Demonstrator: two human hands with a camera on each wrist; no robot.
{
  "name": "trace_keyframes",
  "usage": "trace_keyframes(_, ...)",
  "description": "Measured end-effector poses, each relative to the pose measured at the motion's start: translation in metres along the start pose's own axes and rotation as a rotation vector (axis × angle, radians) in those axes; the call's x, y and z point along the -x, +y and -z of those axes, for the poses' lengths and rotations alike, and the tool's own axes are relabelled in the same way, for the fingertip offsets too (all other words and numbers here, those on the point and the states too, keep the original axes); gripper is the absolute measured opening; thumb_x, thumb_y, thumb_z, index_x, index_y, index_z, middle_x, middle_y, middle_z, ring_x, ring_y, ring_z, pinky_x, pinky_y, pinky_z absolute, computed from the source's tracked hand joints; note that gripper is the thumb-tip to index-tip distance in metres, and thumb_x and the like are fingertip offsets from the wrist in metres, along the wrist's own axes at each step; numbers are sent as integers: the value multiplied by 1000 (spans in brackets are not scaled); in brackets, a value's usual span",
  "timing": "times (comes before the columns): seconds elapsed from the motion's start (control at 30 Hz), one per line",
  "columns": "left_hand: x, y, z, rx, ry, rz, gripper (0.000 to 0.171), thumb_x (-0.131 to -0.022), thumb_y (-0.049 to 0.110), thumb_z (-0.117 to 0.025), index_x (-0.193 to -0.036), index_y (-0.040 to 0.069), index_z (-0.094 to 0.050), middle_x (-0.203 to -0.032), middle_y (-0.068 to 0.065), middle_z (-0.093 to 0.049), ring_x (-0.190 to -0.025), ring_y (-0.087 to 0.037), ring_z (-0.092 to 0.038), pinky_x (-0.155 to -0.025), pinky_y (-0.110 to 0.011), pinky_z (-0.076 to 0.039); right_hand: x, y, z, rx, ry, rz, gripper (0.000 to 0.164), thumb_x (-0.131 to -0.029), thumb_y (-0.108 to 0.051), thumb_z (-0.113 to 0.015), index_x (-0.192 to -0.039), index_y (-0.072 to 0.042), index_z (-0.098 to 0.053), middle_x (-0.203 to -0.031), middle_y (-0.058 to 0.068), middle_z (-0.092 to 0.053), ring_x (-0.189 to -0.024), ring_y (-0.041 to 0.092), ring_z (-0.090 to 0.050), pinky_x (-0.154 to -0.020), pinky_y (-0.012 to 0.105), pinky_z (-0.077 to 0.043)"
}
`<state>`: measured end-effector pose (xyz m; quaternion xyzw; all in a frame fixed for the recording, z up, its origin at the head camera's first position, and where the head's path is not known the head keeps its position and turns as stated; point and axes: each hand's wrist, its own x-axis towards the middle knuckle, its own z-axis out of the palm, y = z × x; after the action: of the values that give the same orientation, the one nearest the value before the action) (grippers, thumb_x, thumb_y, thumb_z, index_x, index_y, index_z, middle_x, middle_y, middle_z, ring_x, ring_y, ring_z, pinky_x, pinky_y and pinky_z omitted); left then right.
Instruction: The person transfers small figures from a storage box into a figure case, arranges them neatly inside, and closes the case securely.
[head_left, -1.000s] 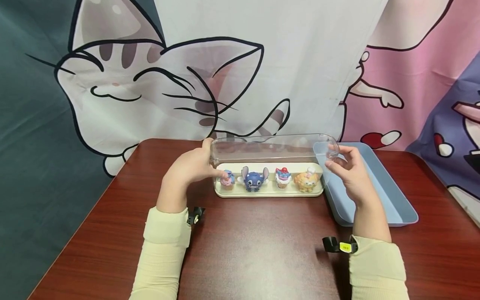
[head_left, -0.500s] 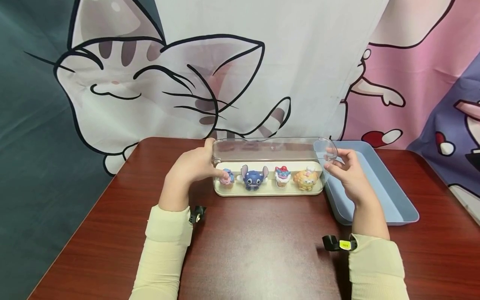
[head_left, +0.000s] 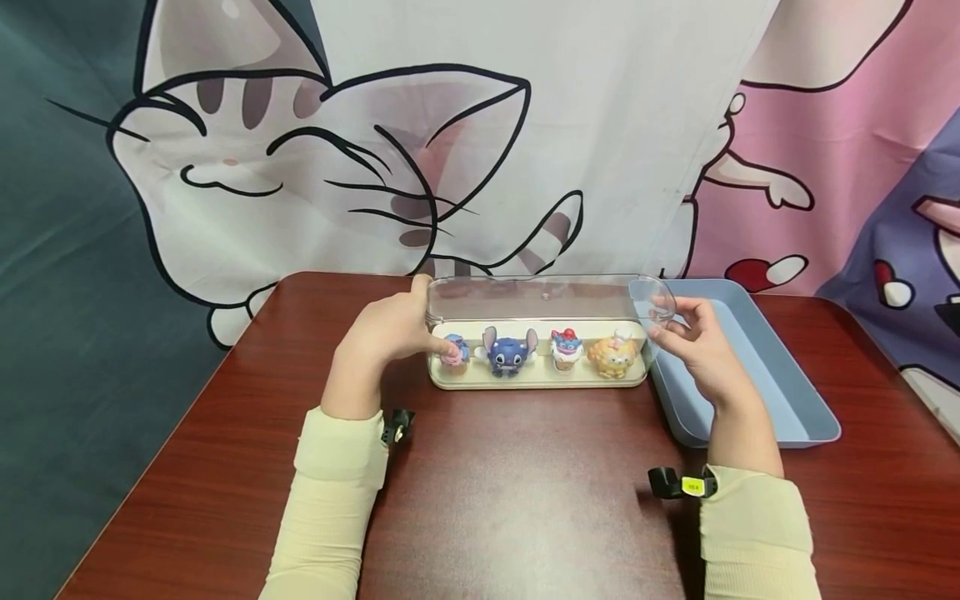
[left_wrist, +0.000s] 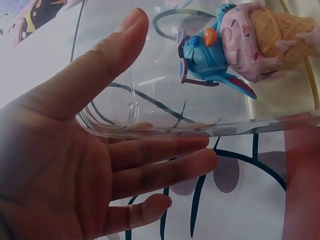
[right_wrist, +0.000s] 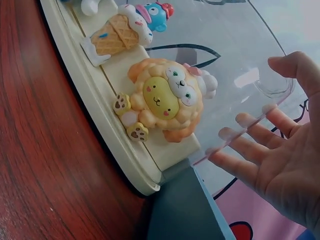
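A clear plastic cover [head_left: 536, 298] spans between both hands, over a cream display base [head_left: 536, 385] with a row of small figurines. My left hand [head_left: 382, 337] grips the cover's left end, thumb in front and fingers along its side. My right hand [head_left: 701, 346] holds the right end between thumb and fingertips, seen through the plastic in the right wrist view. Near my left thumb is a blue figurine [left_wrist: 205, 57] with a pink ice-cream cone. Further right stand a big-eared blue figurine [head_left: 507, 353], a cone figurine [right_wrist: 122, 32] with a red top, and a fluffy yellow one [right_wrist: 167, 97].
A shallow blue tray [head_left: 757, 375] lies at the right, under and beside my right hand. Brown wooden table [head_left: 517, 492] extends in front of the base. Behind the table hangs a cartoon cat curtain [head_left: 615, 100].
The clear cover has come down slightly toward the base, mostly in the first half second, with both hands still holding its ends. The figurines stay in place.
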<state>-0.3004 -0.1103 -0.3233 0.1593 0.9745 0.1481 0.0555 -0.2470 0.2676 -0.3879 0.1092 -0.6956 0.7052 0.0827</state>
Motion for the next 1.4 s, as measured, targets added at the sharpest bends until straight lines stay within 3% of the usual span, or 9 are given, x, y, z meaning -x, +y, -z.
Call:
trace_keyframes(0.27, -2, -4, -4, 45, -9, -3, 105, -59, 53, -82, -135, 8, -26, -105, -17, -63, -94, -31, -60, -83, -46, -44, 0, -1, -1, 107, -13, -80, 43, -90, -2, -56, -120, -20, -31, -123, 0, -40, -106, 8, -46, -80, 14, -43)
trace_keyframes(0.43, -8, -11, -7, 95, -2, -8, 109, -63, 52, -79, -144, 14, -18, -110, -19, -61, -96, -33, -59, -83, -48, -44, -2, -5, -3, 152, 11, -146, 44, -95, -17, -52, -132, -17, -28, -131, 11, -34, -109, 8, -43, -80, 18, -46)
trace_keyframes(0.57, -18, -19, -15, 141, 34, -8, 109, -68, 53, -76, -148, 19, -10, -102, -19, -63, -85, -31, -61, -74, -46, -46, -8, -6, -11, 189, 86, -215, 59, -96, -29, -50, -140, -5, -21, -143, 21, -27, -122, 18, -37, -96, 37, -39)
trace_keyframes(0.7, -32, -28, -28, 206, 65, 5, 107, -73, 55, -70, -149, 20, -3, -91, -15, -61, -75, -29, -58, -66, -43, -45, -15, -2, -24, 199, 225, -246, 58, -94, -38, -50, -138, -7, -28, -146, 20, -27, -128, 25, -32, -99, 53, -31)
trace_keyframes(0.83, -42, -37, -37, 254, 57, 40, 102, -79, 56, -64, -149, 12, -5, -111, -17, -58, -94, -31, -58, -80, -46, -45, -19, 3, -34, 189, 299, -239, 45, -94, -40, -49, -126, -12, -35, -143, 21, -30, -128, 30, -32, -97, 56, -32)
trace_keyframes(0.93, -46, -39, -40, 274, 57, 55, 99, -80, 55, -63, -148, 8, -9, -123, -20, -52, -107, -33, -54, -89, -48, -41, -22, 6, -38, 173, 306, -223, 47, -94, -41, -48, -126, -10, -33, -143, 23, -29, -129, 30, -30, -98, 57, -30)
trace_keyframes(1.17, -41, -34, -53, 227, 38, 88, 96, -83, 56, -59, -146, 5, -10, -112, -21, -58, -99, -32, -58, -85, -46, -44, -19, 18, -40, 154, 324, -244, 61, -96, -35, -45, -137, 3, -20, -144, 24, -28, -130, 28, -30, -101, 54, -27)
trace_keyframes(1.3, -40, -33, -60, 196, 70, 103, 95, -83, 58, -57, -146, 4, -11, -102, -20, -61, -92, -31, -60, -80, -46, -45, -19, 22, -39, 127, 301, -235, 61, -98, -31, -43, -138, 5, -16, -144, 26, -25, -132, 30, -27, -104, 53, -24)
trace_keyframes(1.4, -42, -30, -64, 196, 61, 98, 96, -83, 61, -54, -147, 5, -9, -105, -22, -61, -93, -32, -61, -80, -46, -46, -18, 17, -33, 226, 261, -258, 64, -98, -33, -41, -139, 8, -14, -144, 29, -24, -133, 34, -24, -106, 51, -20)
